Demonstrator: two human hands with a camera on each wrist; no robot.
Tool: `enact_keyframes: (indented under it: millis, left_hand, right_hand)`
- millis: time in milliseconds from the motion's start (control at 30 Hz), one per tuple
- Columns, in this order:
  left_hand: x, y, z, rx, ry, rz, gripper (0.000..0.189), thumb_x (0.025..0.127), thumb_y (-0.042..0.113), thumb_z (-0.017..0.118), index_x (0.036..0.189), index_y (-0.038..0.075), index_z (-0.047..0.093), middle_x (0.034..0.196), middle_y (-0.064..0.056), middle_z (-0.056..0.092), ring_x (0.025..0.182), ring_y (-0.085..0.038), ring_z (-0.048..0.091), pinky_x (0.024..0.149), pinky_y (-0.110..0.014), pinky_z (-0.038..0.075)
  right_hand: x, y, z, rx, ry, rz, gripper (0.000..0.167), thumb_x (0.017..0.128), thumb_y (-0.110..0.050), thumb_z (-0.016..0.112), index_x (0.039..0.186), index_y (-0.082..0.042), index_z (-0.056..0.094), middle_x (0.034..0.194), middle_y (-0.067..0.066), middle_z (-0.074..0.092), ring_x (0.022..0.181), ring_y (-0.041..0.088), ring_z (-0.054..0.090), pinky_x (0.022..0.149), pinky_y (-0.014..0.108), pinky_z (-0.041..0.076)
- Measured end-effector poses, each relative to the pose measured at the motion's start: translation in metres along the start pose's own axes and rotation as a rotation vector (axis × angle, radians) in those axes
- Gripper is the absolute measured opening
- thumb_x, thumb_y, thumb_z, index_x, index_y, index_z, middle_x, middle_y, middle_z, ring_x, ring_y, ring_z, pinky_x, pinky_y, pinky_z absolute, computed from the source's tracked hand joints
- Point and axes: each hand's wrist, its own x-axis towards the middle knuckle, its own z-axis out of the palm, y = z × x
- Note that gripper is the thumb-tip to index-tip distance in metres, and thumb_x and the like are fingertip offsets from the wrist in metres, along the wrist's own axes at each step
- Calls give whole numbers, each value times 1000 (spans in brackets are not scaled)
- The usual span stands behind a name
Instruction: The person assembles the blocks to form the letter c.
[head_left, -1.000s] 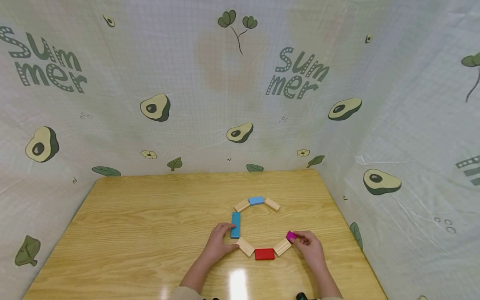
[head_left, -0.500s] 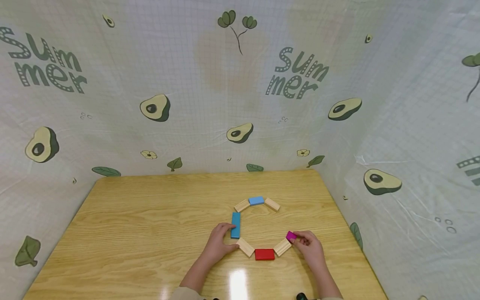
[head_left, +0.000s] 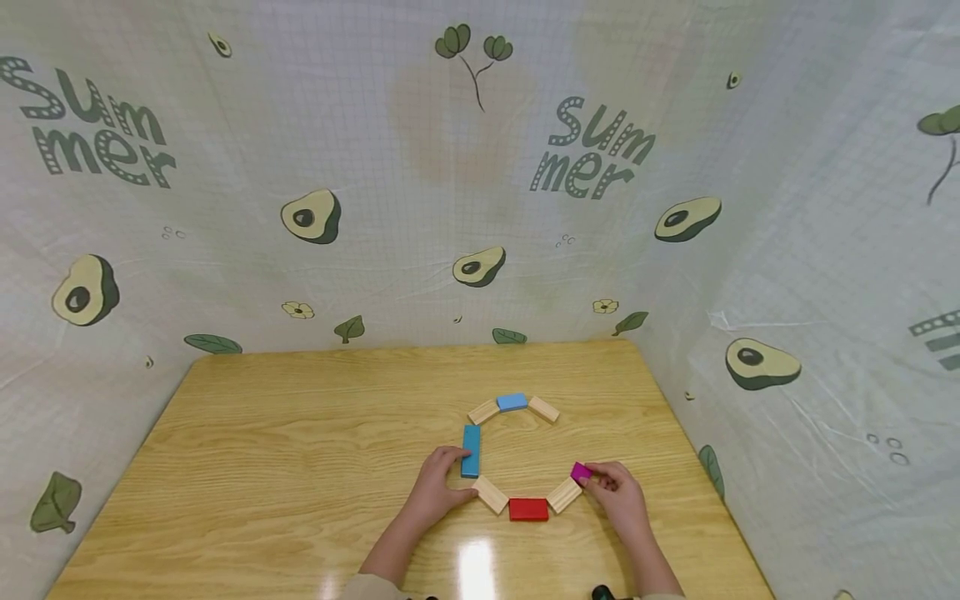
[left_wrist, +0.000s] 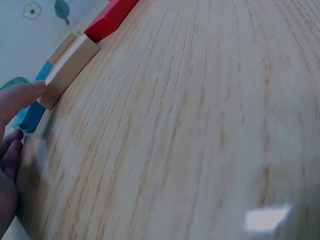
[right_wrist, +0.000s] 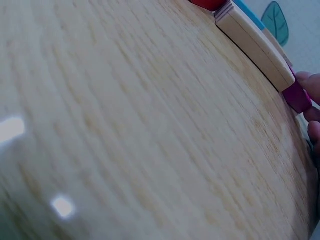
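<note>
Head view: ring of blocks on the bench (head_left: 300,433), seven pieces laid. Left hand (head_left: 438,483) rests fingertips on the blue block (head_left: 471,450); right hand (head_left: 618,492) pinches the magenta block (head_left: 581,473) at the remaining right-side gap.

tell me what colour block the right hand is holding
Magenta: the right hand pinches a small magenta block at the ring's open side, clearest in the head view.
</note>
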Motion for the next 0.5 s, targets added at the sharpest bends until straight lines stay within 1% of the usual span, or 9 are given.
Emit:
enact_keyframes:
  millis: [200, 500]
  left_hand:
    - [0, -2, 2, 19, 0, 3, 62, 76, 25, 86, 130, 10, 59, 130, -13, 51, 124, -39, 44, 101, -56, 38]
    - [0, -1, 1, 14, 2, 3, 62, 76, 24, 86, 130, 10, 59, 130, -13, 51, 123, -39, 44, 100, -56, 38]
  right_hand:
    - [-1, 0, 0, -4, -1, -8, 24, 76, 3, 80, 99, 0, 74, 84, 5, 58, 67, 8, 48, 58, 20, 40]
    - [1, 1, 1, -8, -16, 10, 25, 78, -2, 81, 102, 0, 74, 85, 7, 58, 69, 10, 48, 59, 21, 40]
